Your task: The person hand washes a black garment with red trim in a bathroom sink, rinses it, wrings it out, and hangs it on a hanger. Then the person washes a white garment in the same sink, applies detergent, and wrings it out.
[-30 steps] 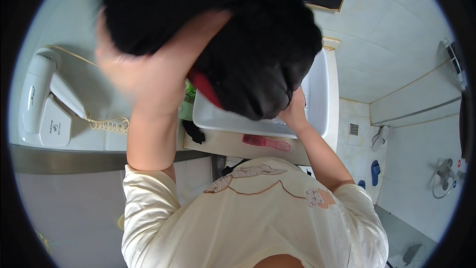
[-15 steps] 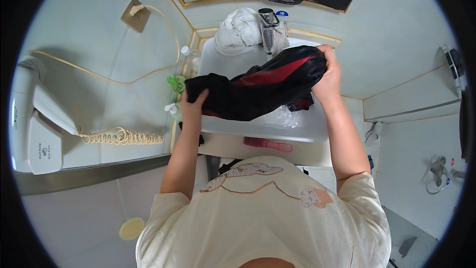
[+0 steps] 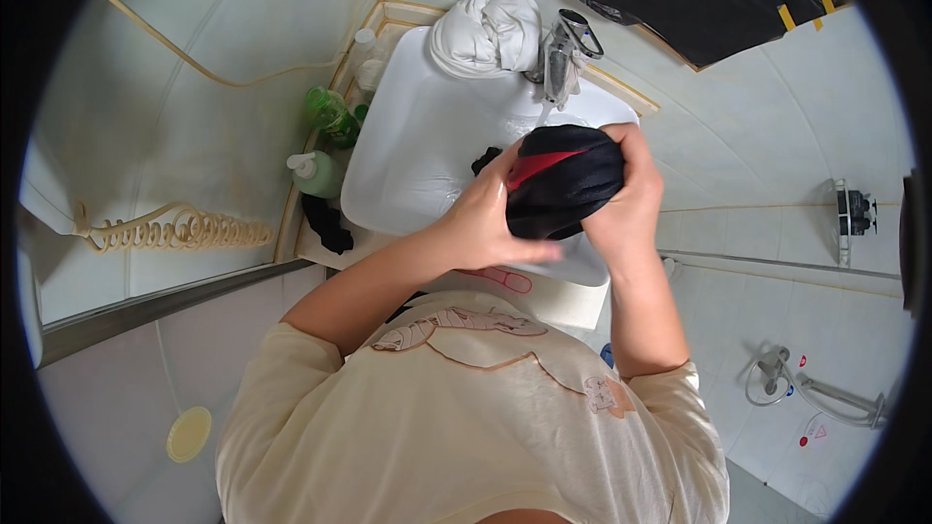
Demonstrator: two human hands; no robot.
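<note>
The cream shirt [image 3: 466, 417] lay nearest, printed with striped and pinkish figures joined by a brown line. From its sleeves both bare forearms rose: the left slanted inward across the body, its elbow well bent, while the right stood steeper, wrist nearly upright.

The left hand [image 3: 481, 223] cupped the near-left side of a bundled black cloth with a red stripe [image 3: 573, 189], one blurred digit stretched along the near edge. The right hand [image 3: 631, 189] gripped the bundle's right side, its fingers curled over the top. The cloth was squeezed between both palms, over the right part of the white basin [image 3: 398, 136]. A pink comb [image 3: 505, 279] lay just below the left hand.

Beyond the left hand sat a small dark scrap [image 3: 485, 160] in the basin; left of it stood a pale green pump bottle [image 3: 320, 175] and a green bottle [image 3: 332, 116], any lettering too small to read. Past both hands were the faucet [image 3: 563, 63] and a white cloth bundle [image 3: 485, 34]. Far to the right of the hands, tiny red and blue stickers [image 3: 804, 442] marked the wall around a shower fitting [image 3: 772, 374].
</note>
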